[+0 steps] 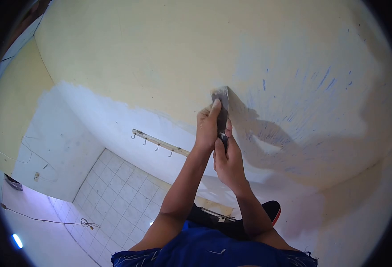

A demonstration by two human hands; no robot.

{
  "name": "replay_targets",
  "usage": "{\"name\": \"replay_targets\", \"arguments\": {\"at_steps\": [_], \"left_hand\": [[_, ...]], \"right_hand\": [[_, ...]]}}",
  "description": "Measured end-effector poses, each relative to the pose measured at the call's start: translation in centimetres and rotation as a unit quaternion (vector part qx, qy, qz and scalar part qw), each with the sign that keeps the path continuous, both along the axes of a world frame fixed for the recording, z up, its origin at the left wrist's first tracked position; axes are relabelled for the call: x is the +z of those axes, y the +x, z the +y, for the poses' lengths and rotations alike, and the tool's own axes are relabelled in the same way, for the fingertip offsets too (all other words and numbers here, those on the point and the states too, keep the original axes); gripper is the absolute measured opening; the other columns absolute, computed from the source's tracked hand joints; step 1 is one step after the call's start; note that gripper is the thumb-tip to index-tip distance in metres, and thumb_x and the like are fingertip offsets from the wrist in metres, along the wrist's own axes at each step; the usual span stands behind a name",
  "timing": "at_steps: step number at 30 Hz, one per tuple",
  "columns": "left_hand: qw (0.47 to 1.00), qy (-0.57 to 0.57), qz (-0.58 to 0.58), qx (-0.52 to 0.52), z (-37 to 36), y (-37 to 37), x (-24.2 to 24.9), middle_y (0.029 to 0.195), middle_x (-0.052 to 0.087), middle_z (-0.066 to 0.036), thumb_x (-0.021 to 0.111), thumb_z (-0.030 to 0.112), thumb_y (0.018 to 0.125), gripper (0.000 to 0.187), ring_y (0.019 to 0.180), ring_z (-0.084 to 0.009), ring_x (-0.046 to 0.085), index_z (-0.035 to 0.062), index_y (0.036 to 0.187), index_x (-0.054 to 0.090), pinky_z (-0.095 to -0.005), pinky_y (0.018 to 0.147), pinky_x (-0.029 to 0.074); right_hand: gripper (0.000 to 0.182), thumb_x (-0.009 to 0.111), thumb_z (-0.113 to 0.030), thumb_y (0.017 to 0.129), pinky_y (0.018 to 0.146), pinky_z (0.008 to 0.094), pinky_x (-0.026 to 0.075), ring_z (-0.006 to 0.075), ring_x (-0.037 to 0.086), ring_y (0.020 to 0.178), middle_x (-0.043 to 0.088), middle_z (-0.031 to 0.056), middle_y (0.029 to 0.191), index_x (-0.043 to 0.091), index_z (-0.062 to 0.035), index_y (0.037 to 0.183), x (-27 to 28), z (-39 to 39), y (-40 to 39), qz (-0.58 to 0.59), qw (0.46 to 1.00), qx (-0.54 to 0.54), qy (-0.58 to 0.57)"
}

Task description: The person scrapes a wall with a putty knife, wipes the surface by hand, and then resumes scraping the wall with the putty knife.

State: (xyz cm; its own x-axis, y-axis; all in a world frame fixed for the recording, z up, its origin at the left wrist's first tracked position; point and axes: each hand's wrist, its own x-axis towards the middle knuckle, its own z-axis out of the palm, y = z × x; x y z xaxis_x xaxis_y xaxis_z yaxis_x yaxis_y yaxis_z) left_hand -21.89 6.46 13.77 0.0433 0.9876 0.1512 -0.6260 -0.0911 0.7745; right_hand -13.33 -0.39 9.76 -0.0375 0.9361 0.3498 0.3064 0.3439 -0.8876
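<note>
Fingers of the left hand (207, 128) clasp the scraper (223, 111) against the wall (160, 53). The right hand (230, 167) grips its handle (223, 139).

A room: tiled floor (120, 183), patchily painted walls (160, 53).

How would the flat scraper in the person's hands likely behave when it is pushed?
The scraper is probably fairly stiff, since its dark body looks straight in the left hand and right hand. It looks slim, so it may be light. Pale residue near its tip might feel gritty.
</note>
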Motion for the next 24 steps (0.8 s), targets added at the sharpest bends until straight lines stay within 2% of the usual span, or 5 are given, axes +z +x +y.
{"name": "replay_targets", "arguments": {"at_steps": [4,7,18,20,24], "left_hand": [[1.0,0.0,-0.011,0.025,0.9,-0.9,1.7,0.054,0.057,-0.006,0.047,0.035,0.107,0.047,0.042,-0.0135,0.053,0.0068,0.07,0.055,-0.0279,0.042,0.043],[1.0,-0.003,0.013,0.021,0.5,-0.9,1.0,0.053,0.054,-0.005,0.049,0.036,0.105,0.042,0.043,-0.0135,0.051,0.007,0.076,0.055,-0.0277,0.043,0.043],[0.999,-0.026,-0.025,0.041,0.8,-0.6,1.1,0.054,0.056,-0.007,0.048,0.035,0.106,0.047,0.044,-0.0142,0.053,0.0068,0.07,0.055,-0.0281,0.043,0.044],[0.998,-0.023,-0.053,0.029,0.6,-0.6,1.0,0.054,0.056,-0.007,0.048,0.036,0.106,0.048,0.044,-0.0143,0.053,0.0069,0.069,0.055,-0.0281,0.043,0.044],[0.998,-0.047,0.018,0.023,-0.6,0.2,-0.6,0.053,0.055,-0.007,0.05,0.038,0.105,0.048,0.043,-0.0144,0.053,0.0062,0.07,0.054,-0.0278,0.043,0.043]], "right_hand": [[0.03,0.045,-0.018,0.106,0.044,0.022,0.033,0.0031,0.036,0.049,0.042,-0.0047,0.066,0.048,0.0019,0.128,3.1,1.0,-0.7,0.066,0.994,0.05,-0.071],[0.051,0.047,-0.019,0.103,0.088,0.04,0.051,0.0375,0.068,0.105,0.065,0.0321,0.113,0.036,0.0084,0.145,3.4,0.1,-0.3,0.028,0.978,0.055,-0.199],[0.018,0.044,-0.019,0.106,0.043,0.0225,0.032,0.0024,0.037,0.048,0.043,-0.0047,0.065,0.05,-0.0029,0.11,2.3,1.2,-0.1,0.052,0.995,0.047,-0.075],[0.046,0.049,-0.019,0.103,0.084,0.039,0.052,0.0355,0.07,0.096,0.068,0.029,0.103,0.043,0.013,0.135,4.9,0.2,-0.4,0.011,0.98,0.058,-0.191],[0.047,0.048,-0.02,0.102,0.091,0.0411,0.051,0.044,0.065,0.111,0.066,0.0332,0.113,0.043,0.0117,0.137,0.7,-0.8,0.2,0.024,0.997,-0.002,-0.075]]}}
